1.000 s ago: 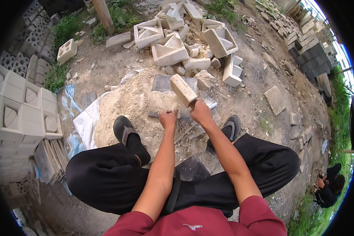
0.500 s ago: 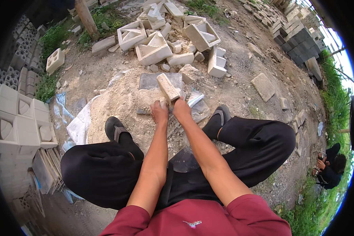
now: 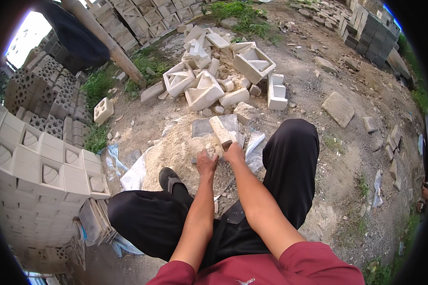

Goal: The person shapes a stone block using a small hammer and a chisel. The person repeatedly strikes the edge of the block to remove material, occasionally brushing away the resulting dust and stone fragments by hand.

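Bare brown ground spreads wide in daylight, stones scattered toward its right edge. And along the left edge, there stands a wall of pale blocks, holed blocks stacked behind it! A wooden post leans near the far left corner, patterned blocks lining the far edge. Grey blocks pile at the far right corner, green weeds in between.

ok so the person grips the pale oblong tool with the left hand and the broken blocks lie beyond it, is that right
Not quite: the head view shows the right hand gripping the pale oblong tool, not the left hand. The broken blocks do lie beyond it.
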Motion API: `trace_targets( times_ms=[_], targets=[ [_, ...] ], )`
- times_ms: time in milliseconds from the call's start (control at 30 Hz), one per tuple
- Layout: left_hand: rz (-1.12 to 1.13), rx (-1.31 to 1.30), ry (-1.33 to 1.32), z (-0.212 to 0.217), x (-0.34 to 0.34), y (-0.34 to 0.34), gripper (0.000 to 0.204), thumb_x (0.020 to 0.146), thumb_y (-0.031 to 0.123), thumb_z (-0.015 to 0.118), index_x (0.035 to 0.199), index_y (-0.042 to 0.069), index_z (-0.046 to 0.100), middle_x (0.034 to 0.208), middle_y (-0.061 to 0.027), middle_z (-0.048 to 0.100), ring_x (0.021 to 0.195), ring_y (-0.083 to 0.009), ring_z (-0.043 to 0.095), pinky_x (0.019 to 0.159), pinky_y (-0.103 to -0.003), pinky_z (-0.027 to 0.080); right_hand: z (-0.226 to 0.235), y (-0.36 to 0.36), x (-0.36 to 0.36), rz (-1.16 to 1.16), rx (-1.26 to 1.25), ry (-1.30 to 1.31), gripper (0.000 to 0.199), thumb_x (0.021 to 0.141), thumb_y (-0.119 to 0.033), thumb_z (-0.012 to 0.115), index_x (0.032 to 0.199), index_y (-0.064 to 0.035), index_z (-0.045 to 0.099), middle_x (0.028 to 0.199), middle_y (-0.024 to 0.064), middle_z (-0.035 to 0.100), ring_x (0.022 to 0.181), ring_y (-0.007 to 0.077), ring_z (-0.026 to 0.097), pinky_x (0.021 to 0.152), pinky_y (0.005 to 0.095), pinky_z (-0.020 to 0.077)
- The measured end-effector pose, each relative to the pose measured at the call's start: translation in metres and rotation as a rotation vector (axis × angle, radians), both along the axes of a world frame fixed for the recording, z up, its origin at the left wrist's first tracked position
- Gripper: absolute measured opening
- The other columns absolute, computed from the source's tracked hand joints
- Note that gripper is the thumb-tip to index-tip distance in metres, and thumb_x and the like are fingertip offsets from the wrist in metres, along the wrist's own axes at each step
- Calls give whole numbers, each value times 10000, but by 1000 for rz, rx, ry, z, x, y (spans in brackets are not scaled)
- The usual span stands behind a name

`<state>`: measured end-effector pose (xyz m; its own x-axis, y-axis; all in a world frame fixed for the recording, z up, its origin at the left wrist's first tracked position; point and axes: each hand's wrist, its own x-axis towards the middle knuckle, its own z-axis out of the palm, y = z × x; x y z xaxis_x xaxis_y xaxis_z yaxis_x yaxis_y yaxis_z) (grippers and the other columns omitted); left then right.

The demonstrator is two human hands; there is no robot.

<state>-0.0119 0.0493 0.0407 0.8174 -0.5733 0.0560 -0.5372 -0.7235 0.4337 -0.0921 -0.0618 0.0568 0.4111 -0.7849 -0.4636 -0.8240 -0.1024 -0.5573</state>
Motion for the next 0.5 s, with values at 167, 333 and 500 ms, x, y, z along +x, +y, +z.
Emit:
trace_targets(
  times_ms=[167, 333, 500],
  targets=[
    [73, -214, -140, 40, 28, 7, 489, 707, 335, 713, 1057, 5, 621, 975, -209, 625, 952, -371, 603, 831, -439, 492, -9, 33, 0, -277, 30, -241, 523, 717, -273, 707, 1096, 37, 523, 1002, 247, 663, 972, 407, 640, 865, 479, 504],
    [43, -272, -224, 102, 53, 5, 405, 709, 285, 737, 957, -19, 637, 901, -215, 643, 862, -384, 617, 774, -431, 490, 9, 43, 2, -510, -60, -316, 532, 756, -241, 690, 1127, 18, 411, 1040, 268, 609, 951, 452, 615, 847, 514, 485],
    [34, -263, -324, 145, 68, 23, 470, 706, 288, 739, 1049, -23, 655, 977, -219, 667, 919, -375, 635, 819, -414, 499, -3, 44, -12, -407, 71, -29, 465, 845, -190, 648, 1153, 43, 389, 1092, 243, 608, 965, 388, 658, 823, 446, 546]
  ],
)
